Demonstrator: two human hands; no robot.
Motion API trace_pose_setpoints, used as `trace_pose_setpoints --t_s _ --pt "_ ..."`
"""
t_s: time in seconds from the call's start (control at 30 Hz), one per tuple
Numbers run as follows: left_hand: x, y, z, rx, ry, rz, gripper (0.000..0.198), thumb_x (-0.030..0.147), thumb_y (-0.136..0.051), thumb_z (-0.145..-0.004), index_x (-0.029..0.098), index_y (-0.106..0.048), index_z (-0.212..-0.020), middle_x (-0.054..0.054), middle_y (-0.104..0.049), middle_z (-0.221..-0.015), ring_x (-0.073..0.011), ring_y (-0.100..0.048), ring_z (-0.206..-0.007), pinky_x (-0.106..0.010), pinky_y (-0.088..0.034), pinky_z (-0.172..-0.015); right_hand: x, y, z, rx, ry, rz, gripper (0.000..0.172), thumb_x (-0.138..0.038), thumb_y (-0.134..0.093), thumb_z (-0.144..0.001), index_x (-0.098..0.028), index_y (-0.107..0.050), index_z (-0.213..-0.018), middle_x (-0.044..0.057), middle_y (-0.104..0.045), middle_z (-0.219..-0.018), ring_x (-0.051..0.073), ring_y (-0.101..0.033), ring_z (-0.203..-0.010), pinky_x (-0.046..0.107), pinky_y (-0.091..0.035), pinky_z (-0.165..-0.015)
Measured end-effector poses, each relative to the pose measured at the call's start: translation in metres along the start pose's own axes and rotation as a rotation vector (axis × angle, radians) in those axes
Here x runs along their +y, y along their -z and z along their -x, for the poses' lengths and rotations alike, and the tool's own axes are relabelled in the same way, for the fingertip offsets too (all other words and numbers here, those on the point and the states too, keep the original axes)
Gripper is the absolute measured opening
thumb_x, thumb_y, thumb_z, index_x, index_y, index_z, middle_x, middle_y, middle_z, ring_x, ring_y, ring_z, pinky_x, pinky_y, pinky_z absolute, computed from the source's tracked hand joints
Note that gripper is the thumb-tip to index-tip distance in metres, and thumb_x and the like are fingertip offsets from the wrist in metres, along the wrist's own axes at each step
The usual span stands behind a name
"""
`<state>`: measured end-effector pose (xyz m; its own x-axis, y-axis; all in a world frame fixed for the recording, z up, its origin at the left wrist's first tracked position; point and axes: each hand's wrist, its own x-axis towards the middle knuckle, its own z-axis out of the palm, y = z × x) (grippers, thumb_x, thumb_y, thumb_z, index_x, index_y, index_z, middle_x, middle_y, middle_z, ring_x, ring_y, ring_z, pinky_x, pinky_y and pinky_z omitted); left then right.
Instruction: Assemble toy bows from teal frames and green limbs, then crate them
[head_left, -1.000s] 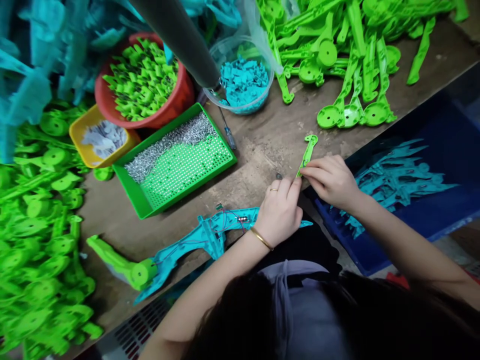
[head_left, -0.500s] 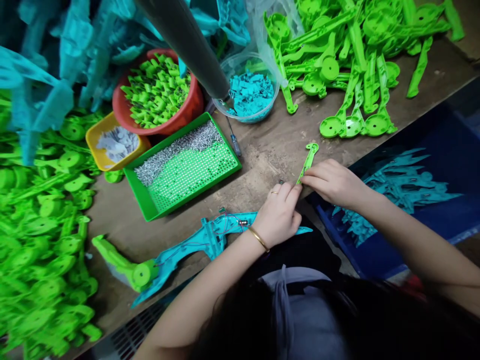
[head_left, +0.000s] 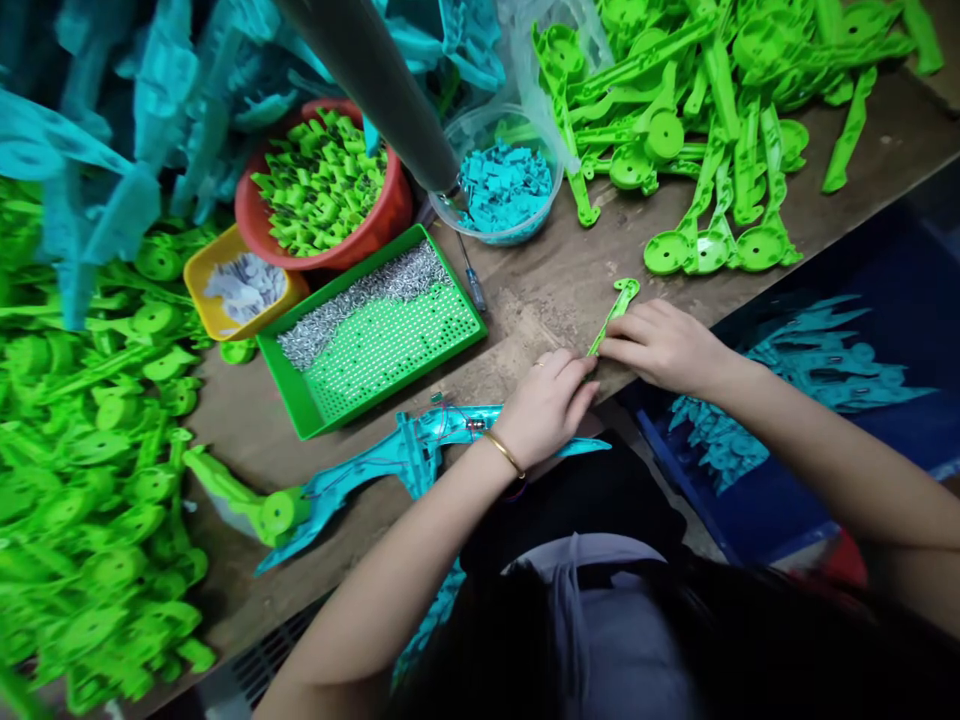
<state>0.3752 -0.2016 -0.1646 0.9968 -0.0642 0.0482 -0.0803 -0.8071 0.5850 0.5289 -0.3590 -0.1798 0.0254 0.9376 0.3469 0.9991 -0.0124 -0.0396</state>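
A slim green plastic arm piece (head_left: pixel 616 306) slants up from between my hands, its hooked end pointing away from me. My right hand (head_left: pixel 660 343) pinches it along its middle. At its near end, my left hand (head_left: pixel 546 400) has closed fingers round the tip, most of which they hide. Below my left forearm lies a blue plastic half shell (head_left: pixel 375 455) with thin wires and a small metal part on it. A green piece with a round disc (head_left: pixel 281 512) is joined to its left end.
A green perforated tray (head_left: pixel 390 370) holds small screws, with a screwdriver (head_left: pixel 474 285) beside it. Behind stand a red bowl (head_left: pixel 401 205), a yellow tub (head_left: pixel 199 290) and a clear bowl (head_left: pixel 551 190) of blue bits. Green parts (head_left: pixel 97 520) heap at left; a blue crate (head_left: pixel 795 500) sits at right.
My left hand and the green arm piece have shifted slightly left. The blue half shell's right part has moved up a little and to the left. Both hands keep their grip.
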Motion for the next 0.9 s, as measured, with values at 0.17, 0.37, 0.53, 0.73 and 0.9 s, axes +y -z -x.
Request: trace_pose_setpoints --t_s 0.17,0.37,0.53,0.73,0.9 --pt "0.0 -0.004 -0.001 -0.023 -0.013 -0.152 0.032 0.022 -0.035 -0.098 0.011 -0.059 -0.116 -0.012 -0.061 -0.103 -0.0204 -0.054 -0.091 -0.035 -0.05 -0.085 -0.016 0.0 -0.008 -0.091 -0.417 -0.24 0.014 -0.028 -0.054 -0.09 -0.019 -0.065 -0.088 0.006 -0.061 -0.091 0.02 -0.056 -0.089 0.033 -0.035 -0.076" --pt "0.002 -0.004 0.0 -0.058 0.013 -0.197 0.033 0.02 -0.035 -0.098 0.01 -0.056 -0.122 -0.012 -0.059 -0.106 -0.0214 -0.053 -0.094 -0.035 -0.048 -0.087 -0.032 -0.005 -0.007 -0.005 -0.584 -0.24 0.016 -0.029 -0.051 -0.091 -0.02 -0.063 -0.088 0.007 -0.062 -0.093 0.021 -0.055 -0.089 0.035 -0.035 -0.077" --pt "0.003 -0.005 -0.001 -0.082 0.018 -0.198 0.037 0.02 -0.033 -0.098 0.007 -0.052 -0.127 -0.013 -0.059 -0.107 -0.0227 -0.052 -0.096 -0.036 -0.047 -0.089 -0.043 -0.007 0.013 0.038 -0.475 -0.066 0.025 -0.029 -0.047 -0.093 -0.025 -0.067 -0.108 0.007 -0.066 -0.099 0.022 -0.051 -0.092 0.039 -0.033 -0.083" --pt "0.004 -0.005 -0.002 -0.102 0.015 -0.243 0.038 0.018 -0.032 -0.097 0.005 -0.05 -0.128 -0.015 -0.058 -0.108 -0.0245 -0.052 -0.097 -0.038 -0.047 -0.088 -0.046 -0.003 0.019 0.013 -0.488 -0.072 0.029 -0.031 -0.05 -0.091 -0.024 -0.065 -0.114 0.008 -0.065 -0.103 0.024 -0.053 -0.095 0.042 -0.034 -0.086" --pt "0.005 -0.007 -0.002 -0.098 0.009 -0.272 0.038 0.017 -0.032 -0.097 0.007 -0.049 -0.129 -0.015 -0.057 -0.11 -0.0248 -0.052 -0.1 -0.038 -0.047 -0.089 -0.046 -0.004 0.01 0.007 -0.501 0.017 0.025 -0.028 -0.048 -0.09 -0.024 -0.065 -0.107 0.008 -0.065 -0.105 0.025 -0.052 -0.096 0.044 -0.033 -0.088"
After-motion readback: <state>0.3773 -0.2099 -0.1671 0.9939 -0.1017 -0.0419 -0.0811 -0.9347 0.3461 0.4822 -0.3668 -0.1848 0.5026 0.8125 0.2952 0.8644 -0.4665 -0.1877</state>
